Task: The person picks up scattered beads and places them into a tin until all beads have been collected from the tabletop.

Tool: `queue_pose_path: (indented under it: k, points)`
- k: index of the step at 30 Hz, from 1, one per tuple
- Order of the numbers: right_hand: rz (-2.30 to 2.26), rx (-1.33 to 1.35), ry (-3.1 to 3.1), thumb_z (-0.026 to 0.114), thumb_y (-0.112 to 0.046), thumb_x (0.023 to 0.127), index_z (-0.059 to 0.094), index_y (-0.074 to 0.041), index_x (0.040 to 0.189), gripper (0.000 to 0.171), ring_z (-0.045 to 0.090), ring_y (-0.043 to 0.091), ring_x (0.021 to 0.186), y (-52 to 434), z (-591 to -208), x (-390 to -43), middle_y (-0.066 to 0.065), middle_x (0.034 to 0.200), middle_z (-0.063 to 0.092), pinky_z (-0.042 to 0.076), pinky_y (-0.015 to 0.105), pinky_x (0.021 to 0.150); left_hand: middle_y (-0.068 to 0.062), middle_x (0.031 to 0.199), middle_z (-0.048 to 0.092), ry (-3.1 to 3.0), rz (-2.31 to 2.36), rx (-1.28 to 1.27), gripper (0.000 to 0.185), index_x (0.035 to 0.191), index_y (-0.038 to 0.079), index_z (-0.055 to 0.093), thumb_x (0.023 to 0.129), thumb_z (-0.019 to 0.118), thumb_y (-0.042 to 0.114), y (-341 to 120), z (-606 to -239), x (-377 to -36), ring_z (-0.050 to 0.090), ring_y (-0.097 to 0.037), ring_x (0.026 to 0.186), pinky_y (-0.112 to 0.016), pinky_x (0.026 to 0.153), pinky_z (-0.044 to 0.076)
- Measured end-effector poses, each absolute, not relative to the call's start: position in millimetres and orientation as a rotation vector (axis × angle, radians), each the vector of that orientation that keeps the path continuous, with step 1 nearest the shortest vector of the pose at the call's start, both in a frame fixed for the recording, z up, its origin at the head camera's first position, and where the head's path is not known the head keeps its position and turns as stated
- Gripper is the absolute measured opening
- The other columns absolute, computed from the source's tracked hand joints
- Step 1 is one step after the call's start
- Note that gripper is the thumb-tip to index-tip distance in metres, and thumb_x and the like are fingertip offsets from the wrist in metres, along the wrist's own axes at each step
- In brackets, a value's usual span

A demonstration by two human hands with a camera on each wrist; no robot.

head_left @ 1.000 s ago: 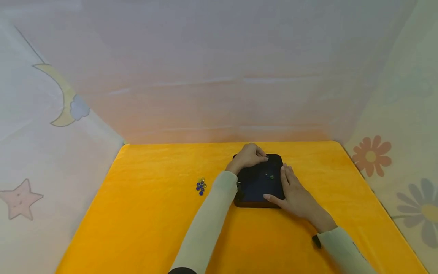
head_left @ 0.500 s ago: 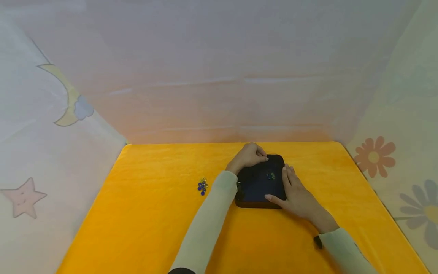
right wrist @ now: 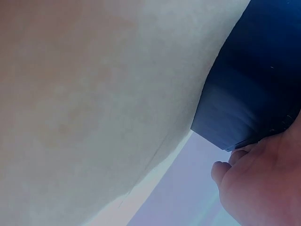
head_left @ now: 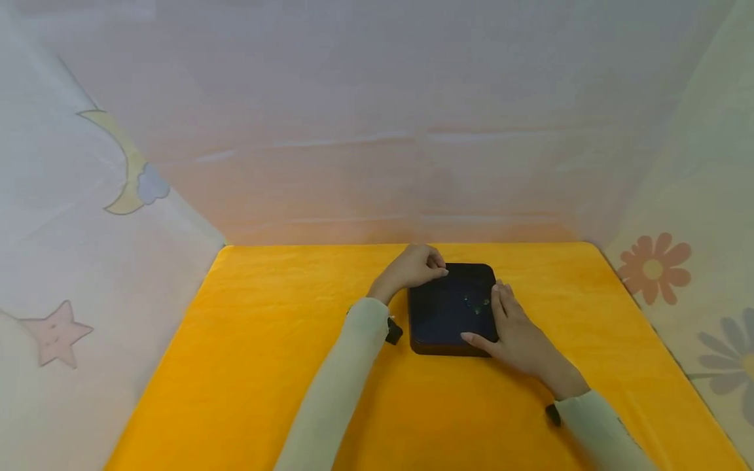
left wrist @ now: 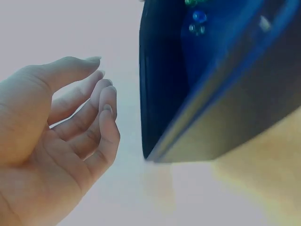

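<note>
A black square tray (head_left: 442,320) lies on the yellow table, right of centre. A few small glass beads (head_left: 476,303) sit inside it toward the right; in the left wrist view the beads (left wrist: 197,16) show blue and green at the top. My left hand (head_left: 415,267) hovers by the tray's far left corner. There the left hand (left wrist: 70,132) has loosely curled fingers, holds nothing and stays a little apart from the tray (left wrist: 202,108). My right hand (head_left: 511,324) rests with straight fingers along the tray's right rim, thumb at the near edge. The right hand (right wrist: 263,183) shows beside the tray's corner (right wrist: 249,94).
The yellow cloth (head_left: 265,366) covers the whole table, with wide bare stretches left and in front of the tray. Pale fabric walls close in the back and both sides. A moon (head_left: 126,170), a star (head_left: 55,330) and flowers (head_left: 650,268) are printed on them.
My left hand has drawn back to the left, off the tray's far corner. The bead pile on the cloth is now hidden behind my left sleeve. The right hand has stayed on the tray.
</note>
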State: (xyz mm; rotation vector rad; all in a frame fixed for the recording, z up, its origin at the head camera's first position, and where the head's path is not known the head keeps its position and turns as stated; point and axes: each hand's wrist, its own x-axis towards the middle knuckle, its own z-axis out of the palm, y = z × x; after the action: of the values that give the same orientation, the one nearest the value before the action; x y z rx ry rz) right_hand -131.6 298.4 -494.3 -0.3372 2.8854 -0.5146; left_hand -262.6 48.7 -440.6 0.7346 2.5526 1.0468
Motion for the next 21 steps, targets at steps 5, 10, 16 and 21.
queue_pose_path:
  k: [5, 10, 16, 21]
  points:
    - [-0.492, -0.334, 2.890, 0.052, -0.082, 0.093, -0.008, 0.003, 0.166, 0.126, 0.005, 0.053, 0.161, 303, -496, -131, 0.025, 0.175, -0.015, 0.030, 0.072, 0.119, 0.001, 0.106, 0.074, 2.555, 1.036, 0.748, 0.018, 0.112, 0.015, 0.075, 0.104, 0.068, 0.031, 34, -436, -258, 0.068, -0.011, 0.089, -0.026, 0.082, 0.057]
    - [-0.509, -0.338, 2.881, 0.052, -0.082, 0.093, -0.009, 0.002, 0.166, 0.127, 0.004, 0.053, 0.161, 303, -495, -131, 0.024, 0.175, -0.016, 0.029, 0.073, 0.119, 0.002, 0.103, 0.073, 2.568, 1.027, 0.712, 0.019, 0.112, 0.017, 0.074, 0.105, 0.066, 0.032, 11, -431, -251, 0.066, -0.013, 0.085, -0.026, 0.074, 0.056]
    - [-0.512, -0.342, 2.876, 0.053, -0.081, 0.093, -0.011, 0.001, 0.166, 0.127, -0.001, 0.051, 0.162, 302, -494, -132, 0.020, 0.174, -0.022, 0.027, 0.073, 0.120, 0.002, 0.104, 0.075, 2.597, 1.004, 0.702, 0.024, 0.118, 0.016, 0.076, 0.107, 0.064, 0.033, -16, -430, -242, 0.065, -0.014, 0.084, -0.029, 0.075, 0.055]
    - [-0.533, -0.354, 2.877, 0.054, -0.080, 0.094, -0.012, 0.000, 0.166, 0.126, -0.004, 0.049, 0.163, 301, -494, -133, 0.017, 0.174, -0.024, 0.026, 0.073, 0.121, 0.002, 0.102, 0.074, 2.635, 0.995, 0.652, 0.024, 0.119, 0.015, 0.076, 0.105, 0.066, 0.031, -43, -439, -230, 0.065, -0.014, 0.084, -0.032, 0.078, 0.057]
